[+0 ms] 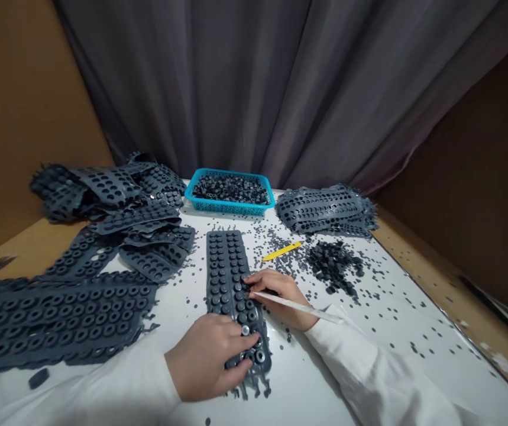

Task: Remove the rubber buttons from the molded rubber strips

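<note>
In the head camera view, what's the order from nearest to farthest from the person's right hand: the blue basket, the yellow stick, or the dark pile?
From the right hand, which holds a white strip:
1. Yellow stick, just ahead of it.
2. Dark pile, ahead and right.
3. Blue basket, far ahead, left.

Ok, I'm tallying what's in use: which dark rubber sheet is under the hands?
The long strip under the left hand and right hand; the other sheets lie away to the sides.

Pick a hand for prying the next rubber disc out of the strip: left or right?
Right, probably: the right hand holds a white flat stick at the rubber strip, while the left hand lies on the strip, apparently pinning it.
</note>
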### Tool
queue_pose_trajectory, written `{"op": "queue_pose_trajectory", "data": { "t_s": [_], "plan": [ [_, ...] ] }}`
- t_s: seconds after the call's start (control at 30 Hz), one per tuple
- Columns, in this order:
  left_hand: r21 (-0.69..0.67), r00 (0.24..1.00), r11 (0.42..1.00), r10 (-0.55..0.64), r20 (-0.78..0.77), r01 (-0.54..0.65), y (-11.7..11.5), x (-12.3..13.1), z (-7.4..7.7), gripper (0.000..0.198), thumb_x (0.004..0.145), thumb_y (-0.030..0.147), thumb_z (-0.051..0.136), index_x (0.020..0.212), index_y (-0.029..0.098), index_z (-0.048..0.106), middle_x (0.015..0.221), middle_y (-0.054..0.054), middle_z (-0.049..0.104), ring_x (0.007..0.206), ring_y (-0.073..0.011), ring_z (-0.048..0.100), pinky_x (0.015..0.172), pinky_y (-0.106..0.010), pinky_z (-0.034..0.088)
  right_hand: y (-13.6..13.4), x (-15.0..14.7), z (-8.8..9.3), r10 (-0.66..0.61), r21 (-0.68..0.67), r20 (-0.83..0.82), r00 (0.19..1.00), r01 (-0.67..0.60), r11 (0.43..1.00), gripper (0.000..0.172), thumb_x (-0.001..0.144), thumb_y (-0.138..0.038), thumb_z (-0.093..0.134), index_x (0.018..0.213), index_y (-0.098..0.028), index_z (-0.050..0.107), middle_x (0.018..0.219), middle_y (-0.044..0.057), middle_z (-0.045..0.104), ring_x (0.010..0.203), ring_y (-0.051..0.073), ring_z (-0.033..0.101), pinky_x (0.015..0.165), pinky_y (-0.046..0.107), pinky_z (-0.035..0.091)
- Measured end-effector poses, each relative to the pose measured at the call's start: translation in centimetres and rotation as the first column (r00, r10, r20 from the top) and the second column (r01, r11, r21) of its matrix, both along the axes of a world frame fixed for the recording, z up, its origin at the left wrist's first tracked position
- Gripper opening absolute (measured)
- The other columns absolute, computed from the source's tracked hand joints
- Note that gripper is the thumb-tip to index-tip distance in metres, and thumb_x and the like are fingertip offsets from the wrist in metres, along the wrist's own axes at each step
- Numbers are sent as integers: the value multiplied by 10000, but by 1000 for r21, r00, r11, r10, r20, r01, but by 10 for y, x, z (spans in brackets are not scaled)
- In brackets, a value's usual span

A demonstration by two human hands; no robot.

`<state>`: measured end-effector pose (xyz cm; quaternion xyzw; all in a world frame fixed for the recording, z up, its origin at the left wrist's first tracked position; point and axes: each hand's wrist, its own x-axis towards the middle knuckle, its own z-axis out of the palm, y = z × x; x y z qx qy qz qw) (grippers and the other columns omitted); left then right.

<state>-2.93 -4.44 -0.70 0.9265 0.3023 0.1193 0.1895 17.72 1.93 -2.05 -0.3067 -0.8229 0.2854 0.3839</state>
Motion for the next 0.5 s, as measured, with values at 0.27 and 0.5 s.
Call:
{"op": "queue_pose_trajectory", "data": {
  "t_s": [0.27,0.5],
  "plan": [
    [25,1000,1000,8,13,-8,0,1,-1,348,825,329,508,1151,229,574,796,-14,658,706,-203,586,621,-326,446,16,-3,2,44,248,193,980,-92,964,147,894,-190,485,820,-187,611,950,114,682,850,187,626,731,315,512],
    [19,1000,1000,18,2,-19,0,0,-3,346,820,335,512,1150,247,567,795,-10,654,705,-203,589,619,-328,443,17,-3,4,-138,73,0,990,137,988,101,852,-219,563,757,-193,587,955,95,680,901,202,627,783,344,496]
  ]
}}
